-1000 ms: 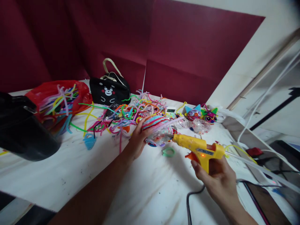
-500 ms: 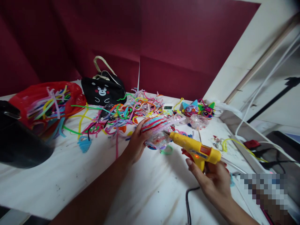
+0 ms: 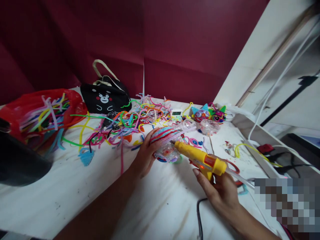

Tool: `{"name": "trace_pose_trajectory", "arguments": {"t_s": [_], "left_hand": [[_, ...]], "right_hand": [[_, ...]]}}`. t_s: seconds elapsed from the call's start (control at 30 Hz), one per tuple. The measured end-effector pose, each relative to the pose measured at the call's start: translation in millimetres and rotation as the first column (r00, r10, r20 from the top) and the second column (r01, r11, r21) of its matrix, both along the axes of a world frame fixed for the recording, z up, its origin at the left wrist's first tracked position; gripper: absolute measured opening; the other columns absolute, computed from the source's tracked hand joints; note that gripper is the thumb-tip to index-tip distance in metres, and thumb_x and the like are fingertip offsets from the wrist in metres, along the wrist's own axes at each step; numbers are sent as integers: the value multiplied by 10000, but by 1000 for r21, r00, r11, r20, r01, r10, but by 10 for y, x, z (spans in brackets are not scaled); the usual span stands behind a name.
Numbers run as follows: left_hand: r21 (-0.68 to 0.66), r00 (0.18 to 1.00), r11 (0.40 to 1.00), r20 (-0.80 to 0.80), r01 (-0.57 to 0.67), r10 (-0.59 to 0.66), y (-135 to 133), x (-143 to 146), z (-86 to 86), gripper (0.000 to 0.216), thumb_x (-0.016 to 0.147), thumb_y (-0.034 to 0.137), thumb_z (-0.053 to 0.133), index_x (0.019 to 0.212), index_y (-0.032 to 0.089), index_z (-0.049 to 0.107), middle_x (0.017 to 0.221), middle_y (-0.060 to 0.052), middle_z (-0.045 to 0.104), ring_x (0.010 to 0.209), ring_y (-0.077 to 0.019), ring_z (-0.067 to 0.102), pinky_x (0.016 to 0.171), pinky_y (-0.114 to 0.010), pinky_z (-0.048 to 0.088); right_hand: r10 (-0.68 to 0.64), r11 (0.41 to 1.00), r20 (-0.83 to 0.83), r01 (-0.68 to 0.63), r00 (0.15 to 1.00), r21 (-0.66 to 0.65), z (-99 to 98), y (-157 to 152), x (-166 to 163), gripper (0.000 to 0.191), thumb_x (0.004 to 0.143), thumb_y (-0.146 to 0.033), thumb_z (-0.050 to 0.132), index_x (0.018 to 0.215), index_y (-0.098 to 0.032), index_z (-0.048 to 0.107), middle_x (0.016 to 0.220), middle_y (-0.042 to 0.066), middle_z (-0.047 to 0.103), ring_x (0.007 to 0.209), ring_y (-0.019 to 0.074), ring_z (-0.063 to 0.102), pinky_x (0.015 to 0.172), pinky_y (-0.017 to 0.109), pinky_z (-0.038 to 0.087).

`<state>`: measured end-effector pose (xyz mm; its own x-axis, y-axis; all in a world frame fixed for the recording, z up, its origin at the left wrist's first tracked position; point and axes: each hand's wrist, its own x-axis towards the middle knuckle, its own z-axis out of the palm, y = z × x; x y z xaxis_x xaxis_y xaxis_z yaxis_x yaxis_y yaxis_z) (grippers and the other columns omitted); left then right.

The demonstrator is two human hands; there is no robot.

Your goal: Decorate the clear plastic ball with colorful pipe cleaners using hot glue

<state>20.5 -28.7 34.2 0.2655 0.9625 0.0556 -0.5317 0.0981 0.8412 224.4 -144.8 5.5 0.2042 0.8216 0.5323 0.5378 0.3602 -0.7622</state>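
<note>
My left hand (image 3: 147, 155) is wrapped round a clear plastic ball (image 3: 166, 150), partly covered with striped pipe cleaners in red, blue, pink and lilac. My fingers hide its left side. In my right hand (image 3: 222, 188) is a yellow hot glue gun (image 3: 200, 156), its small light glowing red and a clear glue stick (image 3: 241, 180) poking out of the back. The nozzle points left at the ball's bare clear part; whether it touches I cannot tell. A black cord (image 3: 199, 216) hangs below the gun.
Loose pipe cleaners (image 3: 130, 120) lie heaped behind the ball. Further left are a red bag (image 3: 77, 103) of pipe cleaners, a black bear-face bag (image 3: 105, 98) and a black bin (image 3: 22, 160). Decorated balls (image 3: 200, 115) and a clear ball (image 3: 209, 127) stand back right, near a power strip (image 3: 266, 148).
The glue gun has moved slightly left, its nozzle now further over the ball's clear part. My left hand still holds the ball. The whole view has shifted a little.
</note>
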Motion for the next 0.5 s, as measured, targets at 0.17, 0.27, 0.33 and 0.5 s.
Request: {"name": "trace_pose_trajectory", "arguments": {"t_s": [0.17, 0.27, 0.33, 0.5], "left_hand": [[-24, 1000, 1000, 3, -7, 7, -15, 14, 7, 653, 739, 341, 787, 1342, 265, 550, 1316, -52, 672, 1180, -282, 639, 939, -393, 560], [-35, 1000, 999, 6, -13, 14, -17, 13, 5, 638, 731, 339, 797, 1321, 259, 569, 1305, -47, 679, 1175, -276, 640, 907, -361, 561], [-30, 1000, 1000, 10, -9, 9, -17, 13, 2, 632, 731, 336, 798, 1317, 257, 573, 1300, -48, 681, 1175, -276, 639, 892, -353, 560], [-25, 1000, 1000, 13, 1, -1, -17, 14, -13, 630, 733, 339, 806, 1312, 248, 575, 1330, -65, 664, 1228, -299, 611, 957, -384, 545]], "right_hand": [[-27, 998, 191, 15, 981, 67, -6, 6, 29, 313, 915, -279, 672, 1212, -213, 602, 1104, 85, 682, 957, 232, 678, 810, 346, 601], [-73, 985, 287, 23, 955, 173, 7, -7, 32, 355, 928, -256, 645, 1272, -238, 560, 1143, 75, 657, 1029, 237, 665, 849, 346, 592], [-91, 975, 333, 17, 939, 220, 38, -18, 17, 362, 936, -240, 626, 1289, -248, 548, 1176, 75, 642, 1064, 236, 656, 857, 340, 588], [-128, 956, 362, 18, 923, 292, 103, -28, -41, 341, 938, -200, 615, 1271, -234, 552, 1178, 78, 631, 1066, 229, 646, 860, 334, 578]]}}
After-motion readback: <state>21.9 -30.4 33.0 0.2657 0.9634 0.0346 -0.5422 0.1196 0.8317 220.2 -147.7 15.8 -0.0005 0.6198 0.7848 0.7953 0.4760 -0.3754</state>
